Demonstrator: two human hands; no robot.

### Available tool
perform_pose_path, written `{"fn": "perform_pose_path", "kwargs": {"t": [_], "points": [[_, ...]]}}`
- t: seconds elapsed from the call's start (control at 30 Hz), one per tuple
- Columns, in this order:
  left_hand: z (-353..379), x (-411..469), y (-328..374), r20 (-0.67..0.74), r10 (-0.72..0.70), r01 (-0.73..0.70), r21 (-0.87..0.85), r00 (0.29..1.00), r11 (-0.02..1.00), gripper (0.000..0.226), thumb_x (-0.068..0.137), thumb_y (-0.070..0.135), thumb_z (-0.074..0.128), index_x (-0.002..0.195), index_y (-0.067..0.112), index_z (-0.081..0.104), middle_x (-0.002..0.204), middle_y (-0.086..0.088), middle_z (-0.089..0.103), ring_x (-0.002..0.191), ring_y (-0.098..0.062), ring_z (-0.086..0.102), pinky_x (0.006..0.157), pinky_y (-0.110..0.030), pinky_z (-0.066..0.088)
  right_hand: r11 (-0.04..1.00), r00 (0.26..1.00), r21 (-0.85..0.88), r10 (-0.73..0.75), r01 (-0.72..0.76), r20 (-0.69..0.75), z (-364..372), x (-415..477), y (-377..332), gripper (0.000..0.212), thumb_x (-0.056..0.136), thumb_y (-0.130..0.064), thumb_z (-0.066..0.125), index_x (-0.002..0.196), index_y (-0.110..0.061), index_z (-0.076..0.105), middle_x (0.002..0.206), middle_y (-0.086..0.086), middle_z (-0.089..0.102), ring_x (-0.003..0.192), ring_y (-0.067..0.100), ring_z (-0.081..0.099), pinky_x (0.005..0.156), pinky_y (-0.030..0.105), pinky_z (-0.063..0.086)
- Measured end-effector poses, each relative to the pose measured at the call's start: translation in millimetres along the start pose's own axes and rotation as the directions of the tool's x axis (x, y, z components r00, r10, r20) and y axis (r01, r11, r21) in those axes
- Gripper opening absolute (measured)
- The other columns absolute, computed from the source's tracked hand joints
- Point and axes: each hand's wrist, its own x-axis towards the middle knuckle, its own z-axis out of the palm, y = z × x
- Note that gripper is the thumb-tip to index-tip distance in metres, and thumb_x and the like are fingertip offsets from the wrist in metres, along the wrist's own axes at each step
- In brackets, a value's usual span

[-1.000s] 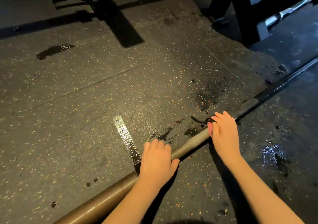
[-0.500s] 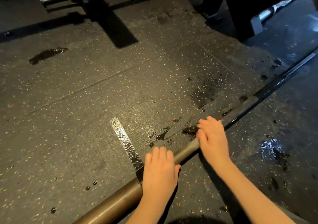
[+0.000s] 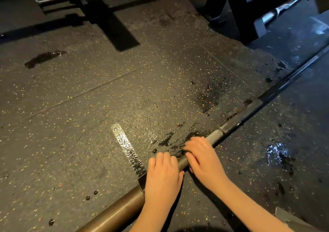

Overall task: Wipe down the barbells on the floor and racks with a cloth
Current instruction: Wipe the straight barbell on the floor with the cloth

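Now | left hand (image 3: 162, 174) curled over barbell (image 3: 240, 119) | right hand (image 3: 203, 158) gripping alongside

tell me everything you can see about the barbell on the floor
The barbell lies flat on the speckled rubber floor, running diagonally from near left to far right. Its thick bronze-coloured sleeve is nearest, then a thinner grey shaft with knurled stretches and a smooth, glossy dark stretch farther off. The left hand and right hand grip the shaft side by side. Wet patches lie beside it.
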Motion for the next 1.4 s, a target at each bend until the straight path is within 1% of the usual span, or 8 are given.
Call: {"fn": "perform_pose_path", "kwargs": {"t": [0.1, 0.3, 0.53, 0.63, 0.77, 0.93, 1.17, 1.4], "points": [[0, 5, -6, 0.017, 0.026, -0.026, -0.034, 1.0, 0.999, 0.044, 0.056, 0.047, 0.084, 0.07, 0.016, 0.056, 0.069, -0.002, 0.051, 0.068, -0.024, 0.049, 0.067, -0.037, 0.026, 0.988, 0.988, -0.076, -0.126, 0.133, 0.085, -14, 12, 23, 0.023, 0.091, -0.014, 0.042, 0.075, -0.012, 0.059, 0.081, -0.002, 0.054, 0.084, 0.017, 0.05, 0.086, 0.032, 0.04], [-12, 27, -24, 0.121, 0.054, -0.045, -0.078, 0.991, 0.996, 0.043, 0.073, 0.059, 0.067, 0.073, 0.017, 0.061, 0.074, 0.001, 0.058, 0.077, -0.021, 0.055, 0.075, -0.036, 0.04, 0.975, 0.953, -0.07, 0.19, -0.212, -0.236, -20, 39, 37, 0.029, 0.088, -0.017, 0.041, 0.08, -0.003, 0.066, 0.087, 0.009, 0.064, 0.09, 0.029, 0.055, 0.087, 0.041, 0.039], [-21, 42, -41, 0.216, 0.115, -0.11, -0.036, 0.97, 0.993, 0.051, 0.08, 0.068, 0.046, 0.09, 0.02, 0.059, 0.089, 0.006, 0.057, 0.093, -0.018, 0.05, 0.081, -0.033, 0.025, 0.981, 0.986, -0.105, -0.16, 0.163, 0.036, -6, 36, 36, 0.025, 0.095, -0.017, 0.04, 0.09, -0.007, 0.063, 0.097, 0.003, 0.06, 0.101, 0.025, 0.054, 0.094, 0.034, 0.037], [-21, 48, -48, 0.245, 0.155, -0.146, -0.051, 0.957, 0.988, 0.054, 0.083, 0.071, 0.046, 0.101, 0.021, 0.056, 0.099, 0.008, 0.056, 0.101, -0.015, 0.046, 0.09, -0.03, 0.026, 0.985, 0.991, -0.17, 0.008, -0.031, -0.134, -27, 57, 63, 0.029, 0.09, -0.018, 0.037, 0.078, -0.006, 0.061, 0.085, 0.005, 0.059, 0.085, 0.031, 0.056, 0.079, 0.033, 0.036], [-25, 59, -54, 0.284, 0.189, -0.167, -0.101, 0.94, 0.981, 0.05, 0.084, 0.065, 0.049, 0.097, 0.019, 0.062, 0.09, 0.007, 0.062, 0.092, -0.015, 0.051, 0.084, -0.028, 0.027, 0.96, 0.927, 0.002, 0.27, -0.279, -0.259, -14, 55, 46, 0.036, 0.092, -0.024, 0.039, 0.094, -0.001, 0.066, 0.104, 0.008, 0.063, 0.107, 0.031, 0.054, 0.102, 0.048, 0.038], [-21, 69, -64, 0.28, 0.201, -0.165, -0.147, 0.939, 0.975, 0.053, 0.08, 0.061, 0.047, 0.119, 0.027, 0.058, 0.104, 0.008, 0.061, 0.104, -0.015, 0.049, 0.085, -0.031, 0.026, 0.994, 0.994, -0.009, -0.11, 0.11, 0.024, -8, 44, 29, 0.03, 0.094, -0.023, 0.044, 0.104, -0.005, 0.065, 0.114, 0.004, 0.063, 0.119, 0.024, 0.05, 0.107, 0.036, 0.032], [-15, 79, -36, 0.286, 0.261, -0.206, -0.206, 0.922, 0.956, 0.063, 0.094, 0.04, 0.043, 0.152, 0.03, 0.018, 0.121, 0.002, 0.045, 0.115, -0.02, 0.036, 0.096, -0.034, 0.027, 0.96, 0.94, -0.068, 0.251, -0.273, -0.231, -25, 70, 73, 0.023, 0.091, -0.013, 0.046, 0.1, -0.001, 0.064, 0.111, 0.012, 0.063, 0.115, 0.033, 0.051, 0.114, 0.029, 0.022], [5, 80, -24, 0.197, 0.199, -0.12, -0.354, 0.96, 0.927, 0.059, 0.088, 0.03, 0.053, 0.145, 0.03, 0.037, 0.107, 0.003, 0.052, 0.106, -0.022, 0.043, 0.089, -0.035, 0.031, 0.987, 1.0, -0.158, -0.01, 0.009, -0.007, -35, 63, 84, 0.037, 0.095, -0.027, 0.04, 0.104, -0.004, 0.067, 0.114, 0.009, 0.064, 0.118, 0.029, 0.05, 0.107, 0.035, 0.03]]}}
